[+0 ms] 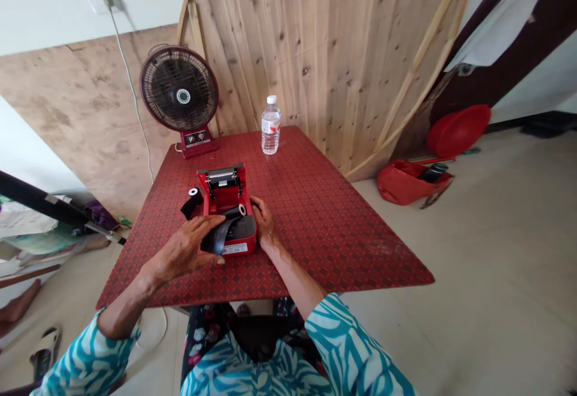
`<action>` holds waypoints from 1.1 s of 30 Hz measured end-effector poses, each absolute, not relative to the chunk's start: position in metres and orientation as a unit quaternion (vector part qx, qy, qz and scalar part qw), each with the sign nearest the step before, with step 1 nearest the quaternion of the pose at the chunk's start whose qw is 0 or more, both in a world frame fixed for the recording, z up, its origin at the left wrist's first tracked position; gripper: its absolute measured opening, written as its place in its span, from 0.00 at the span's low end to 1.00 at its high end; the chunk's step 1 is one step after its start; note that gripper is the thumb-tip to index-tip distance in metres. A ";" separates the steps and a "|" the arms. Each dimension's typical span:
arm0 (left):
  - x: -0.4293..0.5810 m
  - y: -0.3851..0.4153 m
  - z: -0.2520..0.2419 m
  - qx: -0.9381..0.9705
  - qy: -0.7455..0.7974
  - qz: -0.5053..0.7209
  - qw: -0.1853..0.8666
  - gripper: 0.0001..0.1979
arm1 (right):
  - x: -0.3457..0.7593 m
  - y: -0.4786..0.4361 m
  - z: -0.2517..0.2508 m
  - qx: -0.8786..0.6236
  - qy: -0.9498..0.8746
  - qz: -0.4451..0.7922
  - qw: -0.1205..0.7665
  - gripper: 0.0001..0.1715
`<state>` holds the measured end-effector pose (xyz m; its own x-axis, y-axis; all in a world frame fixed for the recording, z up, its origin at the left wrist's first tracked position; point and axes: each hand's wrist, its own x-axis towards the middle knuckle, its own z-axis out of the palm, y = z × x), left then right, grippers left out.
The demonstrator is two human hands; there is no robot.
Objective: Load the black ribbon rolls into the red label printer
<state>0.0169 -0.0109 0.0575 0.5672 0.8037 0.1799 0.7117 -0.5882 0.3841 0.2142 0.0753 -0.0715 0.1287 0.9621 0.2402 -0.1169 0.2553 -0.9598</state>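
On the table stands a small red label printer [246, 244] with its lid tipped up at the back and a roller showing inside the lid. A black ribbon roll [235, 211] with a white core lies across its opening. Dark, shiny film [219, 237] runs from there towards the front. My left hand [187, 246] is closed on this film, fingers above and thumb below, at the printer's front left. Against the printer's right side, my right hand [264, 219] grips the casing; some of its fingertips are hidden. Another black roll [193, 201] with a white core lies just left of the printer.
A red-patterned cloth covers the table [324, 222]. At its back stand a dark red fan [183, 92] and a clear water bottle [271, 128]. Wooden boards [315, 53] lean behind. Right of the table, a red bag [401, 182] sits on the floor.
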 end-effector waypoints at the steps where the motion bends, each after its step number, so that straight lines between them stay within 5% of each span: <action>1: 0.018 -0.010 0.056 0.870 0.435 0.190 0.136 0.33 | 0.215 0.075 -0.072 -0.427 -0.494 0.439 0.617 0.20; 6: 0.018 -0.002 0.059 0.796 0.506 0.293 0.159 0.17 | 0.215 0.076 -0.072 -0.427 -0.494 0.443 0.614 0.21; 15: 0.017 0.001 0.082 0.805 0.441 0.268 0.292 0.31 | 0.212 0.077 -0.075 -0.427 -0.492 0.434 0.622 0.19; 24: 0.043 0.077 0.069 0.869 0.477 0.022 0.129 0.16 | 0.215 0.077 -0.076 -0.433 -0.501 0.425 0.617 0.19; 33: 0.045 0.079 0.066 0.880 0.431 0.012 0.201 0.16 | 0.213 0.080 -0.078 -0.429 -0.499 0.421 0.624 0.19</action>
<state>0.0447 0.0787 0.0659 0.6288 0.7627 -0.1516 0.7526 -0.5479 0.3651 0.2127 0.0796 -0.0784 0.1471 0.9536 0.2628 -0.0972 0.2783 -0.9556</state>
